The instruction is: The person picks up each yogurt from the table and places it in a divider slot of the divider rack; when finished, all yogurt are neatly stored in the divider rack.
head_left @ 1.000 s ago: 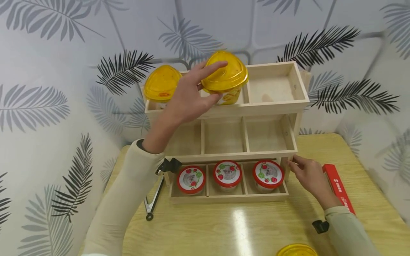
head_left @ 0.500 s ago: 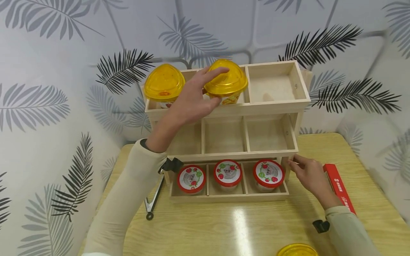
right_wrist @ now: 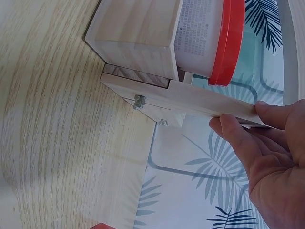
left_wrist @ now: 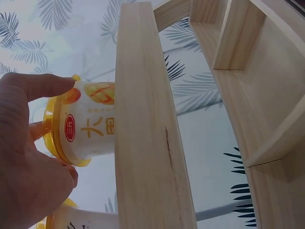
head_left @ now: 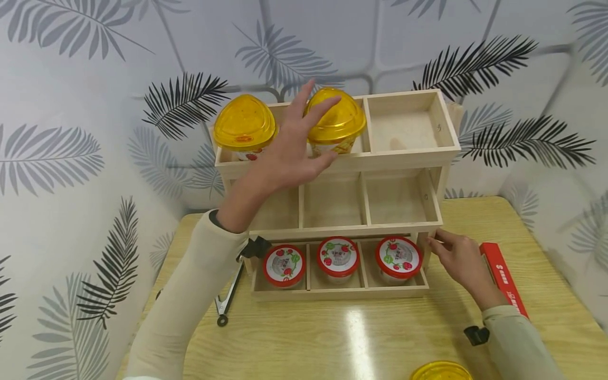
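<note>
My left hand [head_left: 292, 150] is spread beside a cup with a domed yellow lid [head_left: 338, 119] in the top tier's middle compartment. In the left wrist view, its thumb and fingers lie on either side of that cup [left_wrist: 90, 121], close to the lid; whether they touch it I cannot tell. Another yellow-lidded cup [head_left: 244, 124] sits in the top left compartment. My right hand [head_left: 463, 266] grips the right side post of the wooden rack [head_left: 332, 230]. In the right wrist view, thumb and fingers pinch that wooden post [right_wrist: 209, 102] between them.
Cups with red-rimmed lids [head_left: 338, 257] fill the bottom tier, one per compartment. Metal tongs [head_left: 228, 298] lie left of the rack, and a long red box [head_left: 504, 279] lies right of it. Another yellow lid [head_left: 442, 371] shows at the table's front edge.
The yellow-lidded cup under my left hand has come down into the middle compartment. My left fingers have since spread away from it. The right hand keeps its hold on the post.
</note>
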A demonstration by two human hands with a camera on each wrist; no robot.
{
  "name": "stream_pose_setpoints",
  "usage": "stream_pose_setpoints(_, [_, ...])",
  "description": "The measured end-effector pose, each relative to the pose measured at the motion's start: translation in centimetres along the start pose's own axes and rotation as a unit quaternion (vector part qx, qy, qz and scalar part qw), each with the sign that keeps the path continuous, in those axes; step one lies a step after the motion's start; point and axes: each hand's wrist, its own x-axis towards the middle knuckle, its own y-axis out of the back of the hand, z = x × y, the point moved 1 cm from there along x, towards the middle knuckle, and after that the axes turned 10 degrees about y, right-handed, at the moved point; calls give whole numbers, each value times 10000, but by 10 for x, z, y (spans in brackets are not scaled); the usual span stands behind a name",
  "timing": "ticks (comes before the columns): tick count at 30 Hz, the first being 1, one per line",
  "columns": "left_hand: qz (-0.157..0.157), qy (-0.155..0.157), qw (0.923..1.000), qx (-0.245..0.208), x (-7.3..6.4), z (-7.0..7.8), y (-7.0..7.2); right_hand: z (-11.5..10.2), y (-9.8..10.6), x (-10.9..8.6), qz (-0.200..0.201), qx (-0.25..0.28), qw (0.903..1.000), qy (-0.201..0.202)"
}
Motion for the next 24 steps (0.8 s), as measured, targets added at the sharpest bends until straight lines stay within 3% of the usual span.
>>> stream_pose_setpoints(6, [440,-1141,9925,-67,-13,14,-2,1,0,-1,25,4,10000,-10])
stream_pose_setpoints(9, [542,-1763,9828,-128,-30,27,-6,2,-1,-1,83,4,9999,61])
stream_pose_setpoints(11, [383,-2107,9764,-278,-46,37,-12,2,-1,0,98,-1,9999,102])
stream_pose_setpoints(15, [-569,-2474,9639,-800,-85,57,-40,1,-1,0,128,-24,9998,146])
stream_pose_setpoints(18, [-1547,-2451,9524,-947,-118,69,-71,1,-1,0,179,-47,9996,214])
stream_pose_setpoints(21, [-2313,-2533,9362,-769,-149,73,-107,0,-1,1,189,-24,9995,252])
stream_pose_setpoints(24, [-3132,-2480,9138,-727,-174,69,-143,-2,0,1,139,-19,9997,178])
